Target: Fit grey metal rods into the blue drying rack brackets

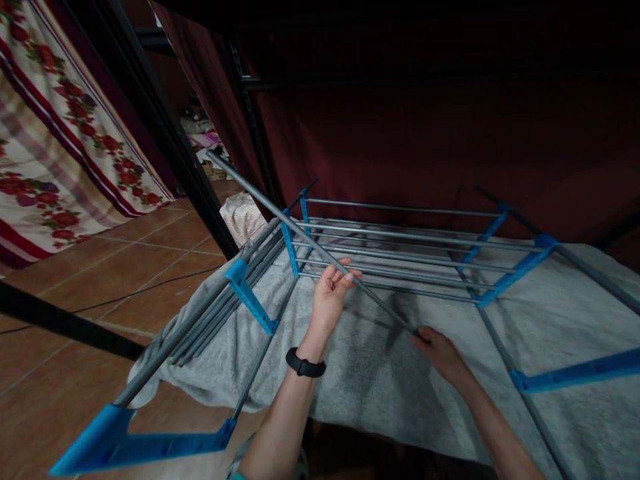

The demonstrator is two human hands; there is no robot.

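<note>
A long grey metal rod [260, 195] slants across the middle, its far end raised at the upper left. My left hand [330, 297], with a black band on the wrist, pinches the rod near its middle between thumb and fingers. The rod's near end is gripped in the closed fingers of my right hand [443, 350]. Beneath and behind it lies a partly assembled rack of grey tubes with blue plastic brackets [250, 299]. Several parallel crossbars [400, 231] join the brackets at the back. The rod passes over the back left bracket; whether they touch, I cannot tell.
Several loose grey rods [227, 313] lie together on the left of the grey blanket [370, 373]. A black metal post [165, 127] rises at the left. Beyond are the tiled floor [165, 247], a thin dark cable, a flowered curtain [65, 133] and dark red cloth behind.
</note>
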